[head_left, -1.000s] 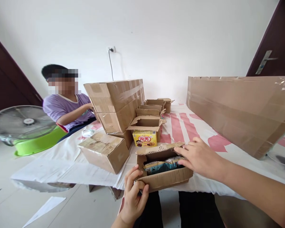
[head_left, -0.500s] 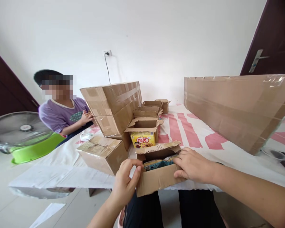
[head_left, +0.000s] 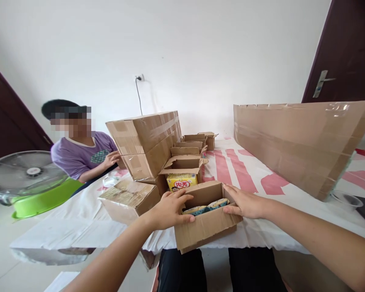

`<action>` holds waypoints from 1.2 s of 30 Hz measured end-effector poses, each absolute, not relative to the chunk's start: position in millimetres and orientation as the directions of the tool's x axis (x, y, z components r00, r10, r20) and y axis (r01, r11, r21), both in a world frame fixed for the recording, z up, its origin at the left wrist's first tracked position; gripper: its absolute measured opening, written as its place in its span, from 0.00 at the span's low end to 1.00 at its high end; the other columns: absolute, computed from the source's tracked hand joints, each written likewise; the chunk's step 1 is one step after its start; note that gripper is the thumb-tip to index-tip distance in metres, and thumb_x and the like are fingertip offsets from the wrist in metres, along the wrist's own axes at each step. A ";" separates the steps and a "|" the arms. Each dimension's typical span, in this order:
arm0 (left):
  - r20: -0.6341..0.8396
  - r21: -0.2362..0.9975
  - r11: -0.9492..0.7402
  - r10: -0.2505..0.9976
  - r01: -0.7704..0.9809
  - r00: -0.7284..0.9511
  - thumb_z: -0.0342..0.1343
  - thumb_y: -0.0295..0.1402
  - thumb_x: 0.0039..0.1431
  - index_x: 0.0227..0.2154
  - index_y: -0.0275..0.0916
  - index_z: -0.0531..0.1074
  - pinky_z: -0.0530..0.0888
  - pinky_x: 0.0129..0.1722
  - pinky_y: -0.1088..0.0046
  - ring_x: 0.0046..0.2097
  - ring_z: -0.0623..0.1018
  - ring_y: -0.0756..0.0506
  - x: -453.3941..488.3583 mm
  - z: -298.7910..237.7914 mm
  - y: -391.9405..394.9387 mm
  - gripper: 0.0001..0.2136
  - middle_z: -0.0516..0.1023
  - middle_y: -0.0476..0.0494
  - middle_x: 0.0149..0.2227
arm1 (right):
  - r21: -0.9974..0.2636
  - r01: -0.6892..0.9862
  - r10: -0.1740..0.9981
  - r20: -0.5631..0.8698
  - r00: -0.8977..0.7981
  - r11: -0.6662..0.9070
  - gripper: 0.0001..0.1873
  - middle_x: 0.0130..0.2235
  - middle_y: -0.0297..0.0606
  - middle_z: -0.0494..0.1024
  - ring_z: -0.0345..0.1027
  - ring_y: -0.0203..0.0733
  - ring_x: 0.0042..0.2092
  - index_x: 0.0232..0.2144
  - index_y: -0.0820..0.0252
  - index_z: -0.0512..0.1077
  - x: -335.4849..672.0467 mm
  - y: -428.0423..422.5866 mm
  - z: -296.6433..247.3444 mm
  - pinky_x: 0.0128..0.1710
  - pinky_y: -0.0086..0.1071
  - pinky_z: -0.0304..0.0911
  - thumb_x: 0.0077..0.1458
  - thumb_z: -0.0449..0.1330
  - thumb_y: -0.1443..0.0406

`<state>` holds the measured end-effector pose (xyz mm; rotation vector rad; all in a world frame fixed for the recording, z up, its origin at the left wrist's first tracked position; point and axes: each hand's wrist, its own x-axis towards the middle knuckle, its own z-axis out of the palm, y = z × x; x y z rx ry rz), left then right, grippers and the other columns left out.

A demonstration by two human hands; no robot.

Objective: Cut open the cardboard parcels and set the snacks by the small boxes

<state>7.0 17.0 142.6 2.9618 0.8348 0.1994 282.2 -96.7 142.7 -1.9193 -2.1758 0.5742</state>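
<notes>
A small cardboard box (head_left: 207, 233) stands open on top at the table's near edge, its front side facing me. Shiny blue and yellow packets (head_left: 206, 207) lie inside it. My left hand (head_left: 172, 209) grips the box's left side, thumb at the front rim and fingers reaching over the side edge. On the right side, my right hand (head_left: 245, 202) holds the box, thumb near the front corner and fingers stretched along the side. Just behind is a yellow printed snack box (head_left: 182, 181), partly covered by my left fingers and the open box.
Several open cartons (head_left: 185, 164) stand in a row toward the wall. Large taped boxes (head_left: 152, 138) are stacked left of them, with a closed box (head_left: 129, 198) nearer. A long cardboard panel (head_left: 298, 146) stands right. A person (head_left: 82, 156) sits left, beside a fan (head_left: 27, 172).
My left hand has moved up and over the box's left side, its fingers now pointing away. My right fingers have straightened along the right side. The box's far flap now stands more upright.
</notes>
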 end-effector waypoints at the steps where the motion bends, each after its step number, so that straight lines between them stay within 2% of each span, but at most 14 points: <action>1: 0.091 0.079 -0.846 0.533 0.527 0.841 0.51 0.53 0.58 0.51 0.47 0.73 0.62 0.55 0.52 0.56 0.71 0.35 12.5 147.7 16.2 0.23 0.73 0.37 0.55 | -0.427 0.900 0.981 -0.118 -0.152 0.089 0.56 0.69 0.58 0.42 0.44 0.58 0.68 0.68 0.72 0.37 282.0 -97.1 139.8 0.64 0.48 0.49 0.54 0.51 0.39; 4: 0.169 -0.038 -0.834 0.538 0.551 0.826 0.51 0.46 0.61 0.38 0.45 0.78 0.61 0.53 0.52 0.50 0.74 0.37 32.1 153.3 12.1 0.14 0.77 0.40 0.45 | -0.459 0.885 0.988 -0.088 -0.126 0.072 0.54 0.68 0.58 0.46 0.50 0.59 0.66 0.68 0.71 0.35 278.1 -102.2 129.9 0.62 0.48 0.52 0.55 0.52 0.41; 6: 0.180 -0.163 -0.844 0.483 0.510 0.857 0.57 0.45 0.56 0.33 0.41 0.78 0.64 0.49 0.56 0.47 0.74 0.36 44.8 149.0 10.6 0.13 0.77 0.38 0.41 | -0.454 0.889 0.992 -0.065 -0.106 0.065 0.52 0.68 0.58 0.49 0.52 0.58 0.65 0.68 0.69 0.36 275.8 -106.3 125.0 0.61 0.49 0.53 0.56 0.53 0.43; 8: 0.038 -0.257 -0.871 0.423 0.418 0.905 0.63 0.42 0.50 0.30 0.38 0.78 0.67 0.44 0.59 0.42 0.76 0.36 55.0 142.3 11.4 0.11 0.78 0.37 0.36 | -0.448 0.891 0.994 -0.043 -0.101 0.071 0.50 0.67 0.58 0.51 0.54 0.58 0.64 0.68 0.65 0.37 274.6 -109.3 122.5 0.60 0.48 0.55 0.56 0.53 0.44; 10: -0.113 -0.284 -0.896 0.385 0.342 0.916 0.64 0.34 0.46 0.26 0.38 0.77 0.69 0.42 0.60 0.36 0.77 0.38 62.4 137.2 13.9 0.06 0.79 0.39 0.30 | -0.447 0.891 0.994 -0.032 -0.100 0.075 0.49 0.67 0.57 0.53 0.55 0.57 0.64 0.68 0.63 0.38 274.0 -110.7 122.2 0.58 0.48 0.57 0.57 0.53 0.44; 12: -0.149 -0.281 -0.906 0.367 0.316 0.918 0.62 0.28 0.46 0.22 0.38 0.75 0.69 0.40 0.62 0.33 0.78 0.40 66.6 137.0 16.5 0.02 0.79 0.42 0.27 | -0.446 0.893 0.995 -0.030 -0.091 0.068 0.48 0.67 0.58 0.53 0.55 0.58 0.64 0.68 0.64 0.41 273.5 -111.2 123.1 0.59 0.49 0.56 0.57 0.52 0.44; 15: -0.050 -0.255 -0.906 0.360 0.337 0.931 0.56 0.27 0.52 0.24 0.40 0.74 0.70 0.36 0.67 0.35 0.79 0.42 66.0 148.9 18.8 0.05 0.79 0.44 0.30 | -0.422 0.906 0.997 -0.038 -0.069 0.047 0.48 0.65 0.62 0.55 0.56 0.61 0.63 0.67 0.68 0.45 274.5 -111.6 124.9 0.59 0.51 0.56 0.56 0.53 0.43; 20: 0.238 -0.191 -0.861 0.424 0.471 0.874 0.46 0.28 0.62 0.30 0.40 0.73 0.70 0.37 0.69 0.38 0.77 0.43 50.3 196.6 28.3 0.10 0.77 0.43 0.35 | -0.391 0.910 0.989 0.096 -0.111 0.140 0.40 0.60 0.59 0.65 0.61 0.62 0.59 0.59 0.67 0.61 288.0 -108.4 128.8 0.56 0.52 0.58 0.57 0.51 0.42; 22: 0.394 -0.087 -0.849 0.452 0.522 0.800 0.46 0.30 0.62 0.31 0.40 0.72 0.70 0.37 0.70 0.37 0.76 0.45 44.8 219.7 35.4 0.09 0.75 0.45 0.34 | -0.431 0.885 0.982 0.146 -0.124 0.175 0.40 0.59 0.59 0.65 0.60 0.61 0.59 0.59 0.68 0.62 294.7 -102.1 133.2 0.56 0.52 0.58 0.58 0.50 0.42; 24: 0.497 0.004 -0.836 0.478 0.549 0.724 0.48 0.31 0.61 0.30 0.40 0.72 0.69 0.35 0.71 0.35 0.75 0.45 43.5 240.4 43.0 0.08 0.74 0.46 0.32 | -0.518 0.834 0.973 0.210 -0.092 0.190 0.42 0.62 0.58 0.62 0.57 0.60 0.61 0.62 0.65 0.57 299.0 -91.2 140.7 0.58 0.53 0.56 0.56 0.51 0.41; 26: 0.527 0.023 -0.813 0.504 0.582 0.684 0.48 0.32 0.60 0.30 0.40 0.72 0.69 0.35 0.71 0.35 0.74 0.45 47.0 255.7 50.5 0.08 0.74 0.46 0.32 | -0.625 0.751 0.952 0.306 -0.016 0.214 0.44 0.63 0.55 0.60 0.56 0.58 0.62 0.64 0.61 0.52 299.4 -75.6 151.1 0.58 0.52 0.57 0.54 0.55 0.42; 29: 0.532 0.004 -0.780 0.532 0.626 0.659 0.49 0.32 0.60 0.31 0.40 0.72 0.68 0.35 0.71 0.37 0.74 0.44 59.0 265.6 61.4 0.08 0.76 0.46 0.34 | -0.741 0.595 0.894 0.440 0.080 0.311 0.43 0.62 0.51 0.63 0.61 0.53 0.59 0.62 0.58 0.53 293.8 -46.6 168.4 0.55 0.48 0.61 0.51 0.63 0.47; 32: 0.542 -0.006 -0.753 0.551 0.658 0.635 0.49 0.31 0.61 0.31 0.41 0.73 0.66 0.34 0.72 0.37 0.75 0.44 71.4 264.1 71.6 0.08 0.77 0.46 0.34 | -0.802 0.521 0.880 0.439 0.182 0.293 0.39 0.56 0.49 0.71 0.66 0.51 0.55 0.57 0.60 0.59 286.5 -19.1 180.9 0.54 0.47 0.62 0.46 0.68 0.54; 36: 0.565 -0.004 -0.724 0.568 0.690 0.599 0.49 0.32 0.61 0.30 0.42 0.73 0.66 0.33 0.72 0.37 0.76 0.45 78.4 259.7 77.0 0.08 0.79 0.47 0.34 | -0.835 0.488 0.878 0.411 0.245 0.255 0.34 0.51 0.49 0.75 0.69 0.52 0.51 0.50 0.62 0.64 281.0 -2.5 187.5 0.51 0.50 0.64 0.43 0.70 0.58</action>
